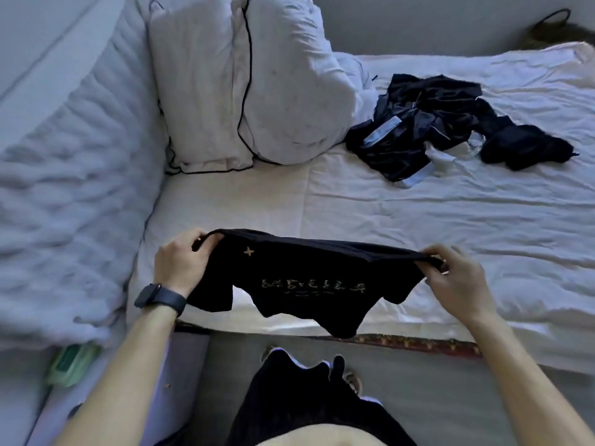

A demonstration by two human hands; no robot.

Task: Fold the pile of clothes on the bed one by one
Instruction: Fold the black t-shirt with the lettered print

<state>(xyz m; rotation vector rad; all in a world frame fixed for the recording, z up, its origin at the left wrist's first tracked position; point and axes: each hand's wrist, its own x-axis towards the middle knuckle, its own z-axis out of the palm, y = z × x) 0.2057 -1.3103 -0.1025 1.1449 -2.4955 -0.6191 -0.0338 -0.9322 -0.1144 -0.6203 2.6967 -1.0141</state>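
Two bare forearms reach forward from the bottom of the view, above dark shorts [299, 400] and a grey floor [450, 400]. A pale green object [72, 365], too blurred to name, lies low on the left beside the bed.

The left hand [180, 263], with a dark watch [160, 299] on its wrist, has its fingers curled round the left end of a black shirt [309, 278]. The right hand [457, 284] pinches the other end between thumb and fingers. Between them the shirt is pulled out sideways, doubled over along its top edge, and held over the near edge of the bed [354, 204]. Its lower part and sleeves hang loose, the lowest point dipping past the mattress edge toward the floor. A small gold cross and a row of gold lettering show on the side facing the person.

The bed wears a creased white sheet. A bunched white duvet [64, 188] is heaped along its left side. Farther back and to the right, well apart from the shirt, the pile [450, 123] of dark clothes lies tangled on the sheet, with pale blue bands and a bit of white showing in it. Two white pillows [209, 91] with black piping lean together at the far left, just beside the pile. A basket [553, 30] sits beyond the bed's far right corner, partly hidden.
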